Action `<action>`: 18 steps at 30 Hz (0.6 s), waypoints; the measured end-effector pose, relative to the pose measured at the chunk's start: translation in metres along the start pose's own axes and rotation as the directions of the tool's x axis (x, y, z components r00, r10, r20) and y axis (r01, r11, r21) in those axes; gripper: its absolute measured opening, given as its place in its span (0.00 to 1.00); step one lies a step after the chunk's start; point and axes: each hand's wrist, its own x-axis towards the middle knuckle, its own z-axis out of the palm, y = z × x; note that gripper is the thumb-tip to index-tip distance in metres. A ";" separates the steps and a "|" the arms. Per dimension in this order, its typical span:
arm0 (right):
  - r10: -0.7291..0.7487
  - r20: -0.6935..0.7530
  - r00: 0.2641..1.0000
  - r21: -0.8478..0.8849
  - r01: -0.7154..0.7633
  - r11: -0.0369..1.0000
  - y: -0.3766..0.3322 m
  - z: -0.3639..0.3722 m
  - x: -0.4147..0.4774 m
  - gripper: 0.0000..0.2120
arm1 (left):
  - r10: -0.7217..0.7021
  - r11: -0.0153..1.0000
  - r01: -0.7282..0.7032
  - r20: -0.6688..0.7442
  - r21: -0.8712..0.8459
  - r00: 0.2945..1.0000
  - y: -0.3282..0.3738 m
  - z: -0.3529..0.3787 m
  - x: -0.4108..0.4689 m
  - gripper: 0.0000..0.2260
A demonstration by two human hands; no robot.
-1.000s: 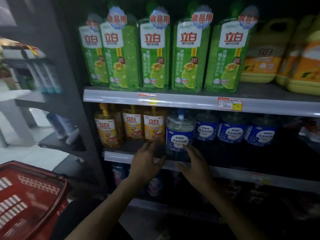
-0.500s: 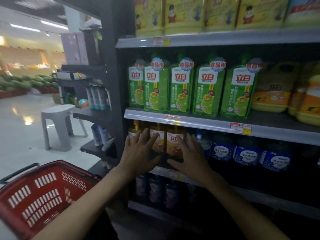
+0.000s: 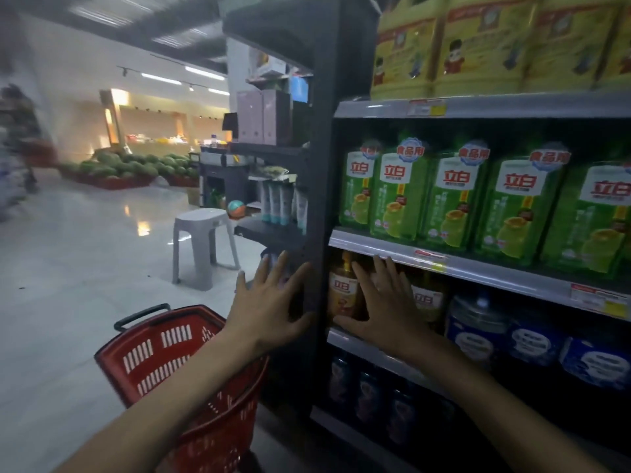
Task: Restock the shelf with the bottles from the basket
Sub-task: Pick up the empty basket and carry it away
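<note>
Filling the right half of the view, a tall dark metal shelving unit with grey shelf edges (image 3: pixel 478 268) carries rows of goods. Big yellow plastic jugs (image 3: pixel 478 46) stand on its top shelf, with flat green detergent bottles with white and red labels (image 3: pixel 454 199) in a row on the shelf below. On the floor at lower left stands a red slotted plastic basket with a black handle (image 3: pixel 164 353), partly under the left forearm. A white plastic stool (image 3: pixel 201 240) is farther back on the pale floor. Squat clear bottles with blue labels (image 3: pixel 478 329) sit on the shelf under the green row. At that shelf's left end are the amber bottles with orange labels (image 3: pixel 343 291). The right hand (image 3: pixel 386 312) is spread flat in front of them, its grip released; whether it touches them cannot be told. The left hand (image 3: pixel 269 308), fingers likewise splayed and grasping nothing, is raised before the unit's dark corner post.
</note>
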 end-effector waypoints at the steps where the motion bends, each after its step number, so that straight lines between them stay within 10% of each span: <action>1: -0.014 0.026 1.000 0.013 0.014 1.000 -0.013 0.004 0.006 0.51 | -0.035 0.999 0.035 0.015 0.009 0.999 -0.013 0.001 -0.008 0.42; 18: -0.211 0.301 0.930 0.071 0.199 0.977 -0.158 0.201 0.109 0.51 | -0.570 0.819 0.555 0.311 0.145 0.760 -0.192 0.121 -0.132 0.41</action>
